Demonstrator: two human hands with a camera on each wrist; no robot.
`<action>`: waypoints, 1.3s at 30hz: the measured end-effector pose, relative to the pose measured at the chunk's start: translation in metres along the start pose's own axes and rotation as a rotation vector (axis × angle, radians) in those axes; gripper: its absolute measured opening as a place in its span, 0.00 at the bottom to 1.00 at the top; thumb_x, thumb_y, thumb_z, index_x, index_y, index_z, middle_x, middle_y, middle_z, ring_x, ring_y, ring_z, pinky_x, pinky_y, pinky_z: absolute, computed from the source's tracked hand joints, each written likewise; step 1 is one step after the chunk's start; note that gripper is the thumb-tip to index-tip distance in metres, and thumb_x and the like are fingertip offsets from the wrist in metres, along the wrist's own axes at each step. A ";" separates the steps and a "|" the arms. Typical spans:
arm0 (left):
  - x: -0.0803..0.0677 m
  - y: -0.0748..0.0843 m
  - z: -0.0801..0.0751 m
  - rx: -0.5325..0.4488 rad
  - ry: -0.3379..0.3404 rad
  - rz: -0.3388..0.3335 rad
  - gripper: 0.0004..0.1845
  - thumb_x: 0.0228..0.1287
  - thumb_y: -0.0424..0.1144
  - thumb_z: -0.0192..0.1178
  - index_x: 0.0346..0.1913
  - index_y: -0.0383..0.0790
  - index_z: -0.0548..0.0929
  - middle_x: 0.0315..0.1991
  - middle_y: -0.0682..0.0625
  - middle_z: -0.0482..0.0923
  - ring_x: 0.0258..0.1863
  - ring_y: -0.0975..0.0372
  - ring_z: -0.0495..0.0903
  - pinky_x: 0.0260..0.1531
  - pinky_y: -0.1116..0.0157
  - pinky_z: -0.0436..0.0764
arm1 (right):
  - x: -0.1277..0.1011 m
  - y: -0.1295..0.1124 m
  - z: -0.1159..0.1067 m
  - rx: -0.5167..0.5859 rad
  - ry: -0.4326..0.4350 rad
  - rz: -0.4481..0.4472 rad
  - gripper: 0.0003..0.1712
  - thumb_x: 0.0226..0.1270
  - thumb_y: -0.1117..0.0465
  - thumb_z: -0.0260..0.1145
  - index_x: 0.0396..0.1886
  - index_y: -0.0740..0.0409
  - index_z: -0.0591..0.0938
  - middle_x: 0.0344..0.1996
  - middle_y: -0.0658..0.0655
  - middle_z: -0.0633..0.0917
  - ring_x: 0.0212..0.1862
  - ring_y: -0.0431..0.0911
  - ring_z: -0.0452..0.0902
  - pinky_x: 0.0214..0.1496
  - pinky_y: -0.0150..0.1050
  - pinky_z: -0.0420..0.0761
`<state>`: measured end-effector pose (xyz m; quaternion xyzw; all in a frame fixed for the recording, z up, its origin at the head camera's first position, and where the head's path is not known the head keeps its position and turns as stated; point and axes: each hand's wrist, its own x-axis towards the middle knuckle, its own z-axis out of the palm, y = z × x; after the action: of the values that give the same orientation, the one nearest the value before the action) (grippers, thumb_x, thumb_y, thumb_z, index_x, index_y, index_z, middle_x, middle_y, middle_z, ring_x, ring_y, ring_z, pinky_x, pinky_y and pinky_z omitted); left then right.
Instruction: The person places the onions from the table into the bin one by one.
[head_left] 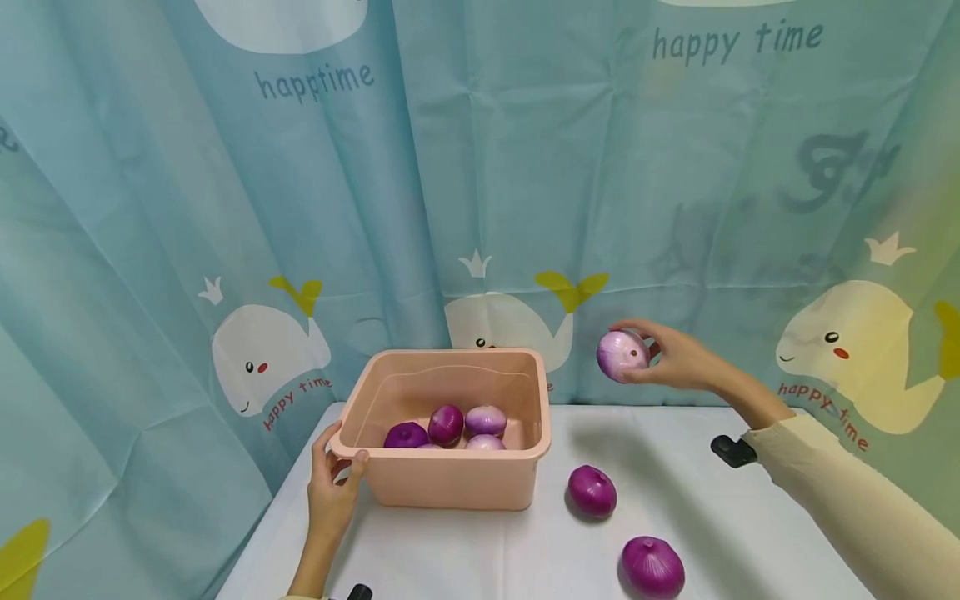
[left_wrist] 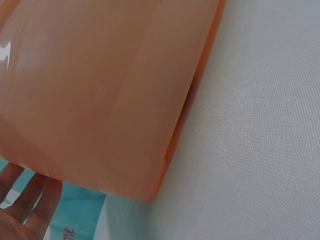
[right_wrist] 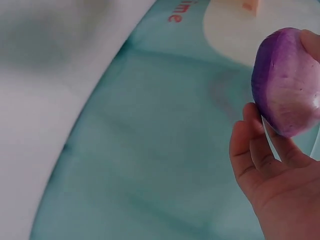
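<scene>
My right hand (head_left: 678,360) holds a pale purple onion (head_left: 622,356) in the air, right of the bin and above the table. In the right wrist view, the fingers and thumb pinch that onion (right_wrist: 287,82) by its sides. My left hand (head_left: 332,492) grips the front left corner of a peach plastic bin (head_left: 450,483), with the thumb at its rim. Several onions lie inside, among them a dark purple one (head_left: 446,425) and a paler one (head_left: 486,420); the front wall partly hides some. The left wrist view shows the bin's outer wall (left_wrist: 100,100) beside the fingers (left_wrist: 45,205).
Two dark purple onions rest on the white table (head_left: 442,554) right of the bin: one onion (head_left: 592,492) farther back, another onion (head_left: 652,567) nearer the front. A blue-green curtain (head_left: 510,167) with whale prints hangs right behind the table.
</scene>
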<state>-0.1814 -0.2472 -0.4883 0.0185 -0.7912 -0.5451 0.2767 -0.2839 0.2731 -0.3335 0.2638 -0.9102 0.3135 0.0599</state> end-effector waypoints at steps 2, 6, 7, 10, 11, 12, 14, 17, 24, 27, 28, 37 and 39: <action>0.000 0.000 0.000 0.002 0.001 -0.005 0.36 0.72 0.37 0.63 0.78 0.51 0.62 0.67 0.38 0.76 0.46 0.75 0.75 0.40 0.72 0.78 | 0.011 -0.008 0.003 0.007 -0.023 -0.021 0.42 0.57 0.53 0.81 0.70 0.48 0.74 0.52 0.57 0.82 0.42 0.51 0.80 0.39 0.44 0.82; 0.000 -0.001 0.000 0.004 -0.001 -0.003 0.36 0.72 0.36 0.63 0.78 0.50 0.61 0.67 0.38 0.76 0.46 0.75 0.75 0.40 0.71 0.78 | 0.034 -0.024 0.013 0.019 -0.064 -0.053 0.41 0.56 0.54 0.82 0.69 0.47 0.75 0.54 0.56 0.82 0.41 0.50 0.80 0.41 0.43 0.82; 0.000 -0.002 0.000 0.006 -0.003 -0.002 0.36 0.72 0.36 0.63 0.78 0.50 0.61 0.67 0.37 0.76 0.46 0.75 0.75 0.40 0.71 0.78 | 0.040 -0.029 0.016 0.020 -0.076 -0.059 0.41 0.56 0.54 0.82 0.69 0.46 0.75 0.54 0.56 0.82 0.41 0.50 0.80 0.41 0.43 0.83; 0.000 -0.002 0.000 0.015 -0.007 -0.002 0.35 0.73 0.38 0.62 0.78 0.51 0.61 0.67 0.37 0.76 0.46 0.74 0.75 0.41 0.70 0.78 | 0.055 -0.044 0.024 0.017 -0.108 -0.067 0.41 0.56 0.52 0.82 0.69 0.44 0.75 0.52 0.56 0.82 0.40 0.49 0.81 0.42 0.44 0.84; 0.000 -0.002 0.000 0.018 -0.007 -0.004 0.35 0.73 0.38 0.62 0.78 0.52 0.61 0.67 0.38 0.76 0.47 0.74 0.75 0.41 0.70 0.78 | 0.060 -0.049 0.027 0.020 -0.119 -0.073 0.41 0.56 0.52 0.82 0.69 0.44 0.75 0.51 0.57 0.82 0.39 0.49 0.81 0.43 0.44 0.84; 0.000 -0.002 0.000 0.025 -0.007 -0.007 0.35 0.74 0.39 0.62 0.78 0.53 0.61 0.68 0.38 0.75 0.47 0.74 0.75 0.41 0.69 0.78 | 0.064 -0.054 0.030 0.020 -0.130 -0.078 0.41 0.56 0.52 0.82 0.69 0.44 0.75 0.51 0.57 0.82 0.39 0.49 0.82 0.43 0.44 0.84; 0.000 -0.002 0.001 0.028 -0.004 -0.011 0.34 0.74 0.40 0.62 0.78 0.54 0.61 0.68 0.39 0.75 0.47 0.73 0.75 0.42 0.69 0.79 | 0.072 -0.064 0.036 0.027 -0.153 -0.086 0.41 0.56 0.51 0.81 0.69 0.43 0.75 0.50 0.58 0.82 0.39 0.49 0.82 0.44 0.45 0.84; 0.000 -0.002 0.002 0.036 -0.001 -0.019 0.34 0.73 0.41 0.62 0.78 0.55 0.62 0.68 0.40 0.75 0.48 0.73 0.75 0.42 0.70 0.79 | 0.085 -0.077 0.045 0.053 -0.187 -0.112 0.41 0.57 0.53 0.81 0.70 0.45 0.74 0.51 0.58 0.81 0.41 0.49 0.81 0.46 0.45 0.84; 0.000 -0.004 0.002 0.041 0.005 -0.003 0.34 0.73 0.41 0.62 0.77 0.54 0.62 0.67 0.39 0.76 0.47 0.72 0.76 0.41 0.69 0.79 | 0.112 -0.101 0.068 0.053 -0.224 -0.190 0.39 0.57 0.56 0.78 0.69 0.49 0.75 0.57 0.56 0.80 0.51 0.51 0.78 0.50 0.45 0.82; 0.000 -0.004 0.002 0.043 0.002 -0.008 0.34 0.73 0.41 0.63 0.77 0.54 0.62 0.68 0.39 0.76 0.47 0.73 0.76 0.41 0.70 0.79 | 0.121 -0.110 0.078 0.031 -0.236 -0.211 0.38 0.57 0.56 0.78 0.68 0.48 0.76 0.59 0.53 0.80 0.54 0.51 0.77 0.52 0.45 0.81; 0.000 -0.004 0.002 0.043 0.001 -0.011 0.34 0.73 0.41 0.63 0.77 0.54 0.62 0.68 0.39 0.75 0.47 0.73 0.75 0.41 0.71 0.79 | 0.125 -0.112 0.082 0.027 -0.241 -0.215 0.38 0.56 0.56 0.78 0.68 0.48 0.76 0.59 0.53 0.80 0.56 0.51 0.76 0.54 0.46 0.81; 0.001 -0.004 0.001 0.037 -0.004 -0.021 0.34 0.73 0.41 0.62 0.78 0.54 0.61 0.68 0.39 0.75 0.47 0.73 0.75 0.42 0.72 0.79 | 0.144 -0.129 0.109 0.048 -0.266 -0.243 0.35 0.55 0.57 0.79 0.64 0.52 0.79 0.56 0.52 0.82 0.56 0.47 0.76 0.60 0.43 0.77; 0.002 -0.004 0.001 0.031 -0.004 -0.019 0.35 0.73 0.41 0.63 0.78 0.54 0.61 0.68 0.40 0.75 0.47 0.72 0.76 0.42 0.72 0.78 | 0.146 -0.131 0.115 0.060 -0.272 -0.239 0.35 0.54 0.57 0.80 0.63 0.51 0.79 0.54 0.50 0.82 0.53 0.46 0.77 0.58 0.41 0.77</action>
<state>-0.1847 -0.2482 -0.4914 0.0292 -0.7999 -0.5354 0.2696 -0.3345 0.0518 -0.3147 0.4118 -0.8623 0.2926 -0.0349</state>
